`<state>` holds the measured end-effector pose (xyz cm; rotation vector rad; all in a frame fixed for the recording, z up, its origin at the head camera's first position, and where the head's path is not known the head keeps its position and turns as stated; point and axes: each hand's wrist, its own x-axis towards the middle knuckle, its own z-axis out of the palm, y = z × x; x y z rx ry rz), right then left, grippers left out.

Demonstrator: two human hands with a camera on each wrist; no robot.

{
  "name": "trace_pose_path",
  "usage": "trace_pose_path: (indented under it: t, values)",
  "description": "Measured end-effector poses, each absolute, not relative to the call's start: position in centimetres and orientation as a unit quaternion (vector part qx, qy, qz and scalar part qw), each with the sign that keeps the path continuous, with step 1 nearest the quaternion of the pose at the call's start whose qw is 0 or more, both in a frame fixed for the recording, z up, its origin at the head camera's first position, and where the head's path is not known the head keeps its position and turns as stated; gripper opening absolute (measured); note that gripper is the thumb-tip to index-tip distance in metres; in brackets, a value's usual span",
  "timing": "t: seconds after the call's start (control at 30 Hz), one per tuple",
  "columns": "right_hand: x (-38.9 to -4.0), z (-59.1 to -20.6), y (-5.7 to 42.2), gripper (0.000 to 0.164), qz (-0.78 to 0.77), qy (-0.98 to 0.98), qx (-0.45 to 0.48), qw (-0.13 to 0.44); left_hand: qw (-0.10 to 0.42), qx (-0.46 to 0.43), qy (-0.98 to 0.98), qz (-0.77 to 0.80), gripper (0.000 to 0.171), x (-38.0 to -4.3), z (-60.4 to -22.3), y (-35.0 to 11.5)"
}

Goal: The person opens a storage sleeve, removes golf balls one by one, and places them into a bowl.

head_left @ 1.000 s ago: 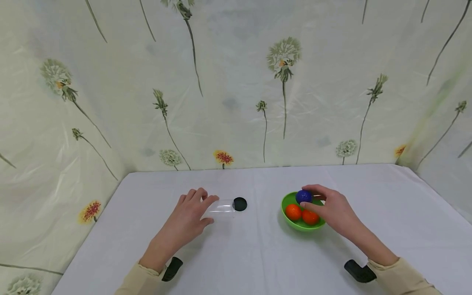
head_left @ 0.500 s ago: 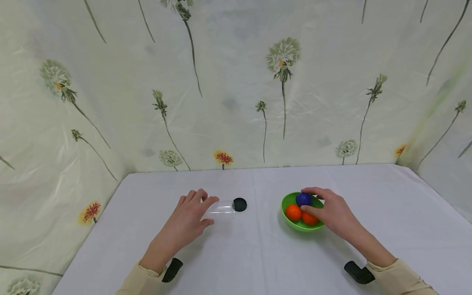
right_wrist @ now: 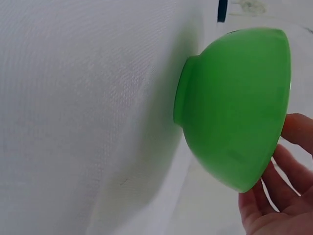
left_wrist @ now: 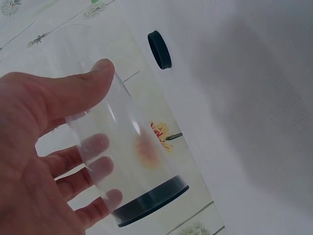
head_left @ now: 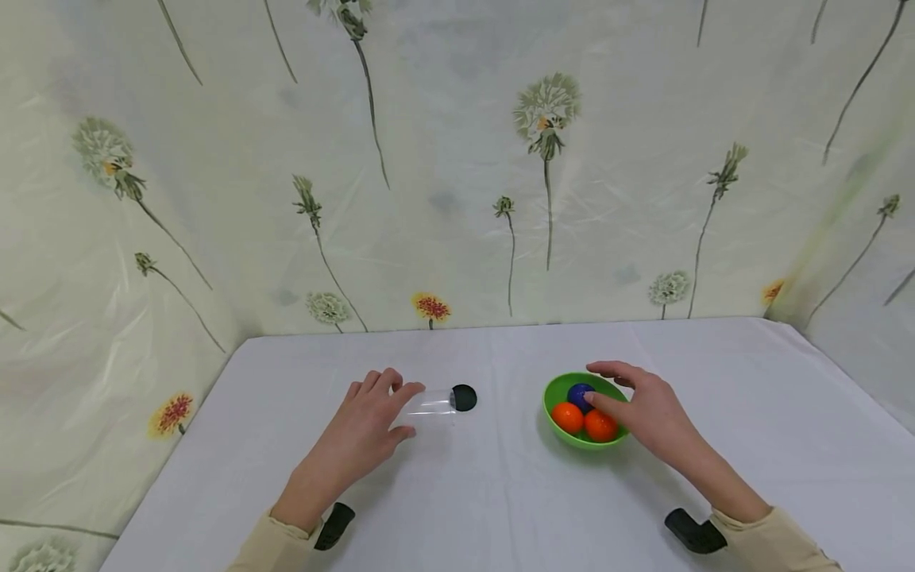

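Observation:
My left hand (head_left: 360, 429) grips a clear plastic cylinder (left_wrist: 122, 127), its thumb on one side and fingers on the other. The cylinder is tilted and has a dark ring at its base (left_wrist: 151, 200); nothing shows inside it. A dark round lid (head_left: 465, 398) lies on the table beyond its clear end. At the bright green bowl (head_left: 557, 389), my right hand (head_left: 646, 409) is over the right rim with thumb and fingers apart. A blue ball (head_left: 580, 395) sits in the bowl with two orange balls (head_left: 568, 417). The thumb overlaps the blue ball; contact cannot be told.
A white cloth covers the table (head_left: 493, 492). Flower-patterned sheeting (head_left: 457, 159) rises behind it and along both sides. Black devices (head_left: 695, 531) are worn at both wrists.
The blue ball has gone down from between my right thumb and fingers into the bowl, and those fingers have spread. My left hand keeps its place with the cylinder.

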<state>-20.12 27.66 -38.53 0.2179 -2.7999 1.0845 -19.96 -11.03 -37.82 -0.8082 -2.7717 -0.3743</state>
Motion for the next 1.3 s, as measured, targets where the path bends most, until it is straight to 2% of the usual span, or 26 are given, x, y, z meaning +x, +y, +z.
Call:
trace_pose_path:
  t: [0.53, 1.3]
  values:
    - [-19.4, -37.6, 27.0, 0.052, 0.398, -0.911, 0.075, 0.078, 0.128, -0.275, -0.94, -0.157, 0.056, -20.2, -37.8, -11.2]
    - [-18.6, -36.7, 29.6, 0.046, 0.303, -0.934, 0.105, 0.157, 0.182, -0.22, -0.905, -0.314, 0.054, -21.2, -37.8, -12.1]
